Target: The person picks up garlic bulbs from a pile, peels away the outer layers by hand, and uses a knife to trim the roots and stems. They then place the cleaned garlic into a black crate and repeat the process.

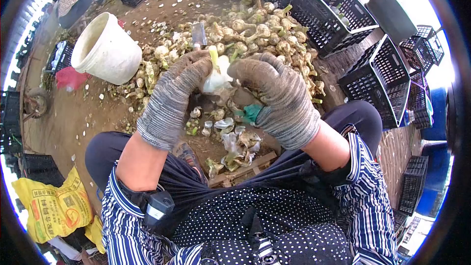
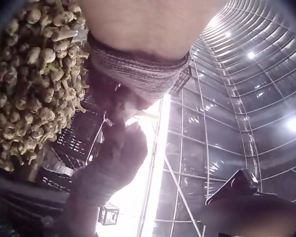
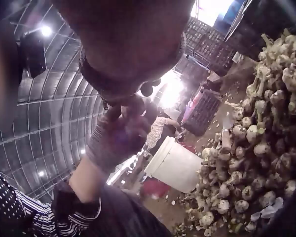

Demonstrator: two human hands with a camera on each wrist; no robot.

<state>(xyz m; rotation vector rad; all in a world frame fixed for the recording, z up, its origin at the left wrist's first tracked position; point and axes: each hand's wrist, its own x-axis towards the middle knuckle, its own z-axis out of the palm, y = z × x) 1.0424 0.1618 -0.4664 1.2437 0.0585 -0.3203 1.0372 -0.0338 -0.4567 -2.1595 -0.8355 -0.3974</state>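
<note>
A brown earth floor (image 1: pixel 64 118) is bearing a broad heap of soil-streaked, stemmed garlic bulbs (image 1: pixel 282 46), a round white plastic bucket (image 1: pixel 105 51) standing beside it. Before the heap, a grey-gloved left hand (image 1: pixel 179 93) and grey-gloved right hand (image 1: pixel 284 100) are clamping their fingers on opposite sides of a smooth white, green-stemmed bulb (image 1: pixel 215 82). The person is apparently peeling it; stripping any remaining skin is likely calling for a steady left grip.

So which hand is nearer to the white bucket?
Left. The bucket stands ahead and to the left of the left hand; the right hand is farther away, across the garlic bulb.
</note>
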